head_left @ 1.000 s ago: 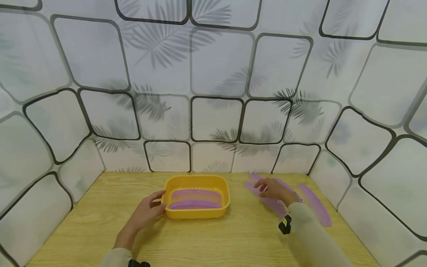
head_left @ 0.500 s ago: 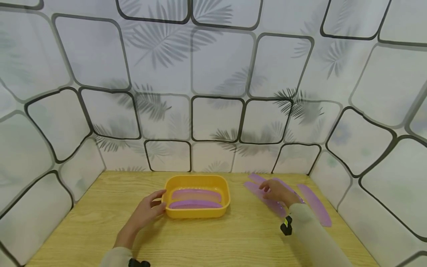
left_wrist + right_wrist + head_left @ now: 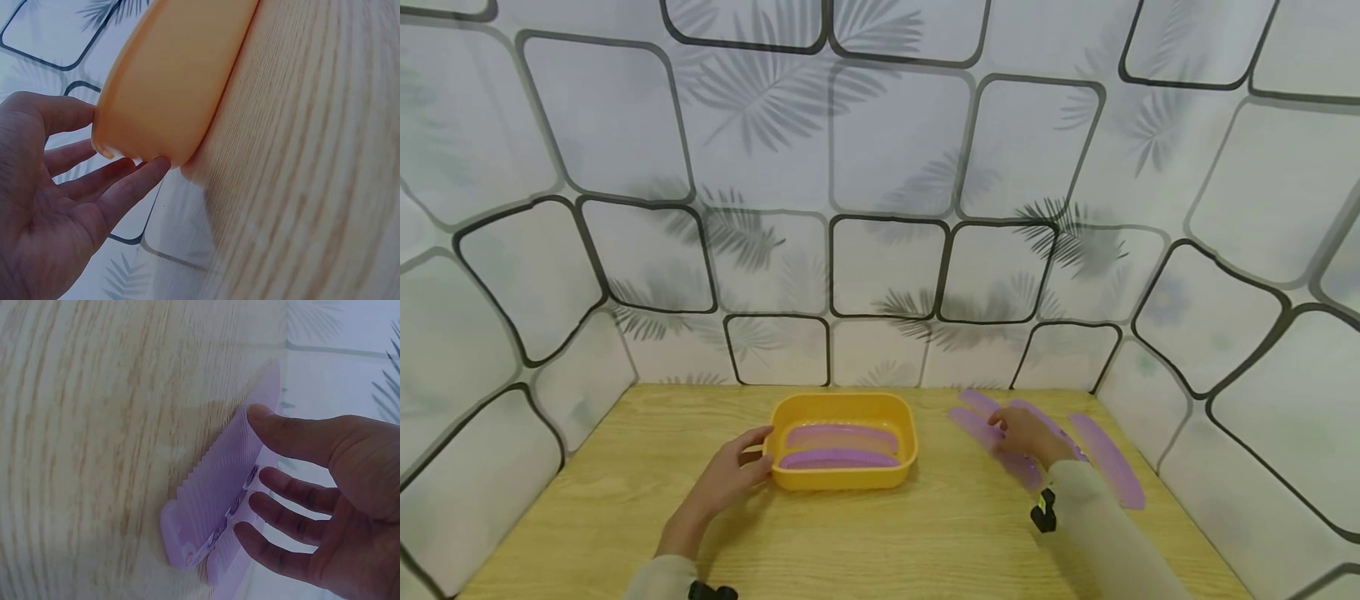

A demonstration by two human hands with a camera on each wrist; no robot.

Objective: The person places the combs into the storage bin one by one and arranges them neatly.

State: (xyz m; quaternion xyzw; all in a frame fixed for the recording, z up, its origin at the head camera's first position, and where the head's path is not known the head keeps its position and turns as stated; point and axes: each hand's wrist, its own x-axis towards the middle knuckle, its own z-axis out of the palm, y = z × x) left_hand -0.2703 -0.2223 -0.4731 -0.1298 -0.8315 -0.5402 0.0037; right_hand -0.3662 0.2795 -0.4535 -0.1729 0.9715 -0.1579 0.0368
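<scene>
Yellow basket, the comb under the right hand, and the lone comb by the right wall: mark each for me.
yellow basket [image 3: 850, 481]: head view, front outer wall.
comb under the right hand [image 3: 215, 481]: right wrist view, toothed edge.
lone comb [image 3: 1108, 458]: head view, middle of its spine.

A: Both hands bare, left hand [image 3: 727, 477] and right hand [image 3: 1028, 433]. No rings or gloves visible.
B: Sleeves?
A: Pale, off-white, long, both arms. Small black device at each wrist; right one [image 3: 1044, 510] has a yellow-green mark.
</scene>
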